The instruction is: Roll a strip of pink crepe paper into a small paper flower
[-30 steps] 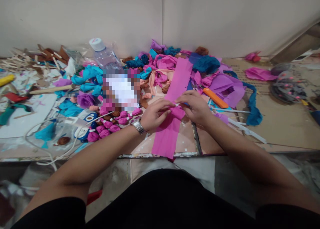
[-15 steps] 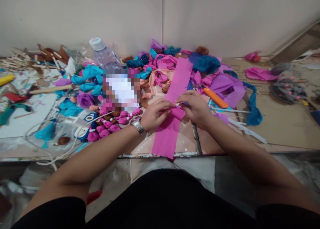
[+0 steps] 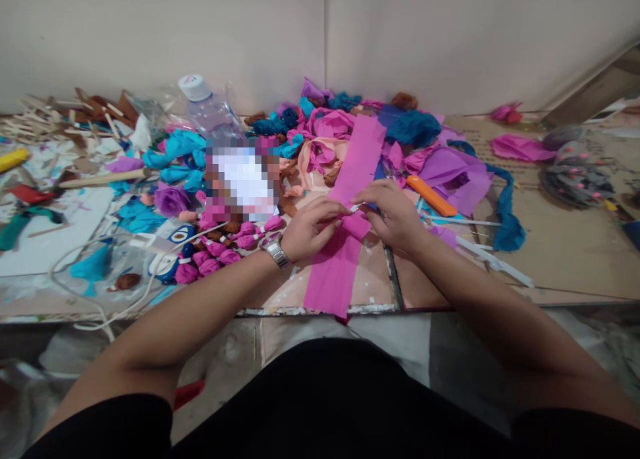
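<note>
My left hand (image 3: 313, 229), with a metal watch on its wrist, and my right hand (image 3: 395, 213) meet over a long strip of pink crepe paper (image 3: 350, 199) lying on the board. Both hands pinch a small pink crepe piece with a thin white stick (image 3: 356, 209) between their fingertips. The fingers of both hands are closed round it. A row of finished pink crepe buds (image 3: 220, 249) lies just left of my left wrist.
A heap of crepe scraps in pink, purple, teal and brown (image 3: 350, 122) lies behind the hands. An orange cutter (image 3: 430, 195), a plastic bottle (image 3: 205, 109), wooden sticks (image 3: 50, 122), a white cable (image 3: 115, 299) and a purple paper rose (image 3: 173, 200) lie around. The wall is close behind.
</note>
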Available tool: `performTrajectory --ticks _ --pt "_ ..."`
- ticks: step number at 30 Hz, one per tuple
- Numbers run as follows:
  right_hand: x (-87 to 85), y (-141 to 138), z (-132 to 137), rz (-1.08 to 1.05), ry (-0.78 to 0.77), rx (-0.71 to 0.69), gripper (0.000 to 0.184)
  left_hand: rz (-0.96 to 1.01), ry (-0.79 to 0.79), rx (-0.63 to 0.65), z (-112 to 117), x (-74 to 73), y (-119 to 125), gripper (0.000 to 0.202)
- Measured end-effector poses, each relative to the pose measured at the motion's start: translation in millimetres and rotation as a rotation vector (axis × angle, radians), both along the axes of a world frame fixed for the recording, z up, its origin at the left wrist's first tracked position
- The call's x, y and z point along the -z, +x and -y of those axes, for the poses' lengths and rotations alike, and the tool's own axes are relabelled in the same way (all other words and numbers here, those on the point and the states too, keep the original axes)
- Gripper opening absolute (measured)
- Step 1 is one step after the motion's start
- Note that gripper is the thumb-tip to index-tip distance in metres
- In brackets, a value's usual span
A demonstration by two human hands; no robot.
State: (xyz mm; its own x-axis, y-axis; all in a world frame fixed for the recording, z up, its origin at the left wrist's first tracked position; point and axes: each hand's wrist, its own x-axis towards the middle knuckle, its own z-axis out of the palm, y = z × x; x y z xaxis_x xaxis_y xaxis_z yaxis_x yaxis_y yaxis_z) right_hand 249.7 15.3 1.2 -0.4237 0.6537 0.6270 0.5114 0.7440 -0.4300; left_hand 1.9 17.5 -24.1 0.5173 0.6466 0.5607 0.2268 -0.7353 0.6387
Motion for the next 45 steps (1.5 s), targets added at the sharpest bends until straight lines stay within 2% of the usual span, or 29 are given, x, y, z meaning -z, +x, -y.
performTrajectory --ticks 8,13,18,22,26,30,36,42,45 --pt "-0.5 -0.1 -1.3 -0.026 0.057 0.039 0.020 -0.008 0.018 -0.024 2.2 -2.6 0.7 0.026" --pt "-1.7 1.8 -1.6 -0.072 0.096 0.069 0.017 0.028 -0.065 -0.046 2.9 1.6 0.4 0.031" --pt "4.5 5.5 -4.5 -0.079 0.079 0.089 0.030 0.037 -0.134 -0.084 1.9 5.5 -0.3 0.032" --pt "10.2 7.4 -7.0 -0.003 0.072 0.139 0.029 0.025 -0.118 -0.101 0.7 4.7 -0.4 0.029" --pt "7.1 7.0 -2.7 0.033 0.015 0.034 0.028 0.001 -0.082 -0.114 0.2 3.0 -0.6 0.028" --pt "3.3 1.6 3.6 0.061 -0.010 -0.042 0.043 0.020 -0.034 -0.084 0.8 0.9 -0.1 0.026" --pt "7.2 -4.1 1.7 0.046 -0.024 0.011 0.036 0.053 0.002 0.030 3.3 -2.9 1.4 0.025" --pt "8.8 -2.3 -0.5 0.045 -0.032 0.022 0.035 0.062 -0.086 0.059 4.4 -0.6 0.9 0.037" --pt "8.8 -2.3 -0.5 0.038 -0.034 0.027 0.032 0.059 -0.041 0.057 2.7 0.3 0.6 0.035"
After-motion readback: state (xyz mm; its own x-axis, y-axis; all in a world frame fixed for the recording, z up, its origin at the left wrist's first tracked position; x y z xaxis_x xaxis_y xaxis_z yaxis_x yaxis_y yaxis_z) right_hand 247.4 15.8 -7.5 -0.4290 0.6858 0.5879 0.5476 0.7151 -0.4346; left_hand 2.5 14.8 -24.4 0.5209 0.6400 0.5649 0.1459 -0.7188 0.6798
